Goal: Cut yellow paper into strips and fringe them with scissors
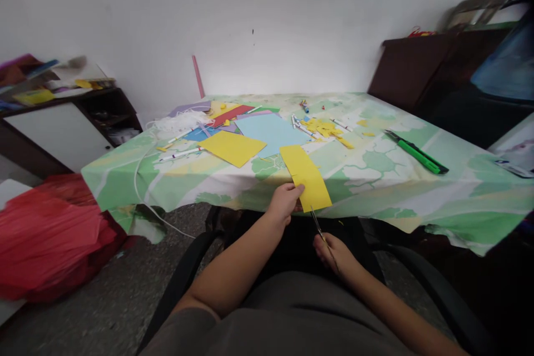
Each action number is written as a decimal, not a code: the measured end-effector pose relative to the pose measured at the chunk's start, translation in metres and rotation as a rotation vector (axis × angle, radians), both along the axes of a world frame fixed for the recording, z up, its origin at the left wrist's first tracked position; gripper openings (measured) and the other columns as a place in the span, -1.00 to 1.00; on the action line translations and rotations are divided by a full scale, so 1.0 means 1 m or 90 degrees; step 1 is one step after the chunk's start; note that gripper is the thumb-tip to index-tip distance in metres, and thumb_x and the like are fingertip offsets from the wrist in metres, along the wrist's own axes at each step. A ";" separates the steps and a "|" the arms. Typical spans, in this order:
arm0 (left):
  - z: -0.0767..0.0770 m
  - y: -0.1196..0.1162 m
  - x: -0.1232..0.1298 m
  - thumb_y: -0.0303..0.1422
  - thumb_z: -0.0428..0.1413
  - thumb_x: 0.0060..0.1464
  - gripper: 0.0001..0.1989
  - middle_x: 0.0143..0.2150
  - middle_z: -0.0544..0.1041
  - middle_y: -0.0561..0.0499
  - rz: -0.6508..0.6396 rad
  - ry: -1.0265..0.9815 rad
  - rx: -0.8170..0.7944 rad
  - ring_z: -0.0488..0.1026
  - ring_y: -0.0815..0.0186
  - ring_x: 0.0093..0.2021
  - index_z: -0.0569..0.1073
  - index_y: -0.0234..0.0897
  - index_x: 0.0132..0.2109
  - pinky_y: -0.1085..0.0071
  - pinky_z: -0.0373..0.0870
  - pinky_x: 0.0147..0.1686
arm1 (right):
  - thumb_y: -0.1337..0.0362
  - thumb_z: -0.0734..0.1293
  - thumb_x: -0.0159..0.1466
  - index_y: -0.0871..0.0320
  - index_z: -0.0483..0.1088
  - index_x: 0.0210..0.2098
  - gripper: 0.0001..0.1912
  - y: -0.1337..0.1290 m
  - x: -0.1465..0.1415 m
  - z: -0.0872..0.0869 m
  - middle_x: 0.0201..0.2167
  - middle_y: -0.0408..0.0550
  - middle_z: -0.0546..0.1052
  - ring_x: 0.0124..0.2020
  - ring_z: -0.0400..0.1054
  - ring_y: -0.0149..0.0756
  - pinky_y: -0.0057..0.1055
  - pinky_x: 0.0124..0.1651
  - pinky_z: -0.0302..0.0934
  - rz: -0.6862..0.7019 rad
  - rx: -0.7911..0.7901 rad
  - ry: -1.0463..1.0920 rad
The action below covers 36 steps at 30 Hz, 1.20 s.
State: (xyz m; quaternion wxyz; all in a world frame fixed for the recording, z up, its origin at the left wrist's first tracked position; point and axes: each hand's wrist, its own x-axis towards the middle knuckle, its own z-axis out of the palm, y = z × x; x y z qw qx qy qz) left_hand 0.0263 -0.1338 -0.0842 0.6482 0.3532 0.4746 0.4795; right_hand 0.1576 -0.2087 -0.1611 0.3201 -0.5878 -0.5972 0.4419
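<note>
My left hand [286, 200] pinches a strip of yellow paper [307, 175] by its left edge, thumb on top. The strip reaches from over the table's front edge down toward my lap. Closed around a pair of scissors [317, 225], my right hand [337, 253] is below the paper's lower end. The blade tips touch the bottom edge of the paper near its middle. Most of the scissors' handles are hidden by my fingers. On the table just beyond lie another yellow sheet [233, 148] and a light blue sheet [271, 132].
A green utility knife [419, 154] lies at the right of the table. Yellow paper scraps [323, 128] and several markers [181, 154] are scattered about. A tangle of white string [179, 122] sits at the left. A red plastic bag [58, 233] stands on the floor.
</note>
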 end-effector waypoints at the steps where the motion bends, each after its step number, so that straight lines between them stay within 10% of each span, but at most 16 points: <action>1: -0.001 0.000 0.000 -0.32 0.13 -0.19 -0.83 -0.50 0.47 -0.06 -0.004 0.001 -0.003 0.39 0.36 -0.57 0.39 -0.37 -0.43 0.48 0.26 -0.61 | -0.05 0.12 0.06 0.14 0.19 -0.62 -0.62 0.001 -0.002 0.000 -0.70 -0.20 0.23 -0.67 0.09 -0.45 -0.49 -0.61 -0.02 0.004 -0.003 0.002; 36: -0.020 -0.005 -0.006 -0.41 0.12 -0.27 -0.89 -0.60 0.41 0.03 0.009 -0.007 0.008 0.34 0.40 -0.61 0.36 -0.36 -0.49 0.46 0.29 -0.60 | -0.09 0.11 0.05 0.16 0.18 -0.60 -0.58 0.010 -0.023 0.010 -0.74 -0.21 0.26 -0.74 0.14 -0.49 -0.51 -0.68 0.04 -0.037 -0.066 0.066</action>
